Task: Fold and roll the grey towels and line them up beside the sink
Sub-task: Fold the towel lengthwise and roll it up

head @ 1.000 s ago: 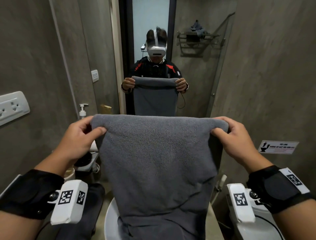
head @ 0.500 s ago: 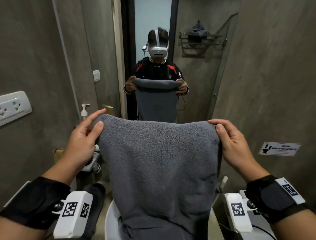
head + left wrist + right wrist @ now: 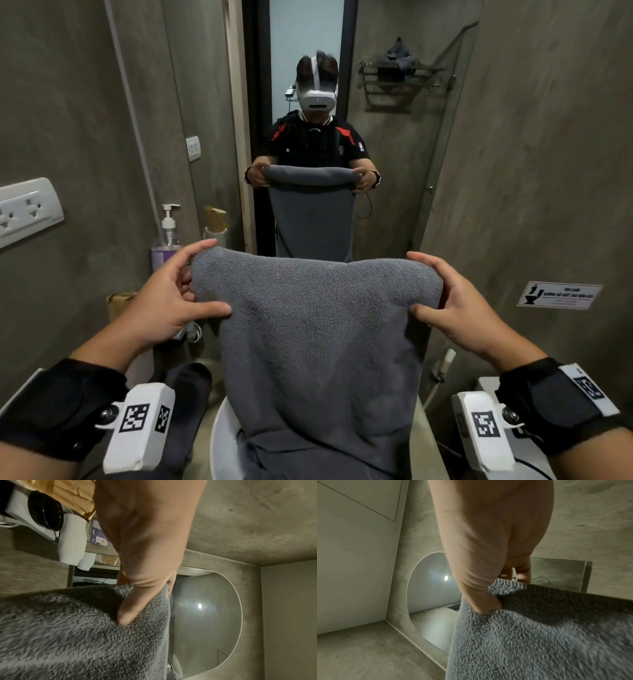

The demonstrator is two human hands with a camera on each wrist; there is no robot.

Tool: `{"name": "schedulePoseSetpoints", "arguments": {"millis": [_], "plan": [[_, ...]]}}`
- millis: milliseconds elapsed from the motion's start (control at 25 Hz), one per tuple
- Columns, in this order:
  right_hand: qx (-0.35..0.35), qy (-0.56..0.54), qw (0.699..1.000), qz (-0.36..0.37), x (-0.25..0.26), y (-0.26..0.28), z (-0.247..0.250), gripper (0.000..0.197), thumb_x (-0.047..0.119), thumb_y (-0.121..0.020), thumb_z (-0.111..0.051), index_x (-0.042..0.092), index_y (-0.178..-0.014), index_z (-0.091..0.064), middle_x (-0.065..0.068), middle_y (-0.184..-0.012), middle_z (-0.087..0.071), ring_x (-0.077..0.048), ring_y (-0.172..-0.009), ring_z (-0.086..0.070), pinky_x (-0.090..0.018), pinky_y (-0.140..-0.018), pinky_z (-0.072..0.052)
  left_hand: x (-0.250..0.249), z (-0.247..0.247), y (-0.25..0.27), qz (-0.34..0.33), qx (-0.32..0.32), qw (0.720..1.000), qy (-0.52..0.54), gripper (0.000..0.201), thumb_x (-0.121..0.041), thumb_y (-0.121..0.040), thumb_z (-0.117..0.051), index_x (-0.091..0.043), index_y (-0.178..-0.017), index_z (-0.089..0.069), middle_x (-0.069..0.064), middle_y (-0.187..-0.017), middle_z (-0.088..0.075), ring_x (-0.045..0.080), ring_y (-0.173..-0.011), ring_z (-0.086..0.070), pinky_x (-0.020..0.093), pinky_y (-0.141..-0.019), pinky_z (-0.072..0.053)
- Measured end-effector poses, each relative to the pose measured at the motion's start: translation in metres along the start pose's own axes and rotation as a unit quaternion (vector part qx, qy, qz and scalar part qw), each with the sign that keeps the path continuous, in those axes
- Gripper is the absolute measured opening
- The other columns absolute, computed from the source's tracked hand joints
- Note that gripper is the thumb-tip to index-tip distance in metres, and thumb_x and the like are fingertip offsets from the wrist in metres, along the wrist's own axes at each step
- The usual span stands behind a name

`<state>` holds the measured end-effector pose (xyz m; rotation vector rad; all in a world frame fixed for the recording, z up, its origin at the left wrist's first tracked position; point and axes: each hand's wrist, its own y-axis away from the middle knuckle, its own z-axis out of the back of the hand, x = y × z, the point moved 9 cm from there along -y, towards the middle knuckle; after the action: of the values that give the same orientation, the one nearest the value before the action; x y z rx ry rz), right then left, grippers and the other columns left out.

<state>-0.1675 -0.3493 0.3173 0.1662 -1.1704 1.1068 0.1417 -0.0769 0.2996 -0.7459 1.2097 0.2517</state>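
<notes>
I held the grey towel [image 3: 315, 329] up above the sink [image 3: 222, 442], my left hand [image 3: 164, 301] and right hand [image 3: 455, 308] each pinching a top corner, thumbs in front, so it hung flat and its doubled top edge could start the roll.

Dim, even light fills the grey-walled bathroom, a single round ceiling lamp [image 3: 199, 606] glaring with a hazy halo in the mirror [image 3: 426, 588], while wide-angle bending curves the wall lines and the towel [image 3: 51, 642] blurs close up.
</notes>
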Motion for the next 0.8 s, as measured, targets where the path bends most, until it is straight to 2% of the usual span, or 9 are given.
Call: {"name": "schedulePoseSetpoints", "arguments": {"millis": [120, 200, 280, 320, 440, 560, 600, 680, 800], "plan": [[-0.049, 0.065, 0.997, 0.002, 0.003, 0.000, 0.006, 0.071, -0.009, -0.075, -0.072, 0.030, -0.133, -0.058, 0.012, -0.121, -0.067, 0.003, -0.108, -0.063, -0.010, -0.090, -0.046, 0.002, 0.003, -0.002, -0.020, -0.031, 0.996, -0.086, 0.091, 0.023, -0.064, -0.080, -0.035, -0.131, -0.059, 0.011, -0.115, -0.071, 0.017, -0.091, -0.070, 0.024, -0.081, -0.058], [-0.069, 0.085, 0.994, 0.004, 0.005, 0.000, 0.008, 0.065, -0.007, -0.074, -0.071, 0.029, -0.127, -0.063, 0.013, -0.117, -0.069, 0.007, -0.104, -0.063, -0.008, -0.089, -0.045, 0.002, 0.008, -0.002, -0.039, -0.061, 0.986, -0.150, 0.085, 0.018, -0.067, -0.079, -0.042, -0.125, -0.063, 0.006, -0.114, -0.072, 0.018, -0.086, -0.066, 0.029, -0.078, -0.055], [-0.086, 0.088, 0.992, 0.006, 0.006, 0.001, 0.011, 0.057, -0.006, -0.076, -0.071, 0.031, -0.118, -0.068, 0.015, -0.110, -0.072, 0.007, -0.100, -0.064, -0.010, -0.087, -0.047, 0.004, 0.014, -0.001, -0.053, -0.079, 0.976, -0.197, 0.078, 0.011, -0.067, -0.080, -0.046, -0.119, -0.065, -0.004, -0.109, -0.073, 0.011, -0.088, -0.069, 0.024, -0.079, -0.055], [-0.094, 0.079, 0.992, 0.006, 0.006, 0.002, 0.013, 0.053, -0.005, -0.078, -0.071, 0.034, -0.113, -0.070, 0.015, -0.104, -0.074, 0.006, -0.098, -0.065, -0.012, -0.085, -0.049, 0.005, 0.015, 0.000, -0.058, -0.080, 0.974, -0.202, 0.075, 0.008, -0.069, -0.080, -0.047, -0.117, -0.067, -0.009, -0.106, -0.074, 0.004, -0.090, -0.070, 0.019, -0.077, -0.055], [-0.123, 0.032, 0.992, 0.007, 0.011, 0.002, 0.022, 0.043, -0.002, -0.082, -0.070, 0.038, -0.097, -0.073, 0.011, -0.094, -0.076, 0.001, -0.089, -0.068, -0.016, -0.077, -0.053, 0.002, 0.019, -0.001, -0.050, -0.076, 0.982, -0.162, 0.061, -0.004, -0.076, -0.081, -0.055, -0.107, -0.069, -0.017, -0.097, -0.075, -0.006, -0.080, -0.068, 0.017, -0.064, -0.054], [-0.153, 0.028, 0.988, -0.023, 0.013, -0.005, 0.033, 0.026, 0.011, -0.087, -0.069, 0.036, -0.088, -0.072, 0.004, -0.101, -0.071, -0.008, -0.094, -0.067, -0.026, -0.078, -0.053, -0.011, 0.020, -0.009, -0.044, -0.090, 0.988, -0.119, 0.035, -0.032, -0.074, -0.075, -0.053, -0.103, -0.072, -0.017, -0.103, -0.074, -0.005, -0.089, -0.069, 0.020, -0.077, -0.052], [-0.149, 0.008, 0.989, -0.025, 0.016, -0.009, 0.035, 0.024, 0.012, -0.088, -0.067, 0.034, -0.087, -0.075, 0.004, -0.099, -0.073, -0.009, -0.092, -0.068, -0.026, -0.075, -0.054, -0.016, 0.017, -0.013, -0.037, -0.082, 0.991, -0.095, 0.030, -0.036, -0.074, -0.073, -0.049, -0.102, -0.073, -0.015, -0.105, -0.075, -0.002, -0.093, -0.070, 0.020, -0.078, -0.053], [-0.145, -0.040, 0.988, -0.016, 0.028, -0.020, 0.039, 0.026, 0.011, -0.090, -0.065, 0.035, -0.092, -0.077, 0.008, -0.091, -0.077, -0.004, -0.085, -0.071, -0.019, -0.067, -0.054, -0.025, 0.012, -0.025, -0.027, -0.075, 0.996, -0.047, 0.024, -0.039, -0.076, -0.069, -0.044, -0.099, -0.075, -0.011, -0.100, -0.077, 0.004, -0.092, -0.072, 0.019, -0.073, -0.055], [-0.179, -0.048, 0.983, 0.012, 0.053, -0.043, 0.054, 0.033, 0.020, -0.091, -0.065, 0.036, -0.120, -0.063, 0.014, -0.075, -0.071, 0.002, -0.072, -0.066, -0.017, -0.064, -0.052, -0.052, 0.017, -0.052, -0.027, -0.113, 0.993, 0.018, 0.025, -0.040, -0.078, -0.065, -0.047, -0.102, -0.071, -0.008, -0.101, -0.075, 0.008, -0.091, -0.072, 0.023, -0.065, -0.056]]}}
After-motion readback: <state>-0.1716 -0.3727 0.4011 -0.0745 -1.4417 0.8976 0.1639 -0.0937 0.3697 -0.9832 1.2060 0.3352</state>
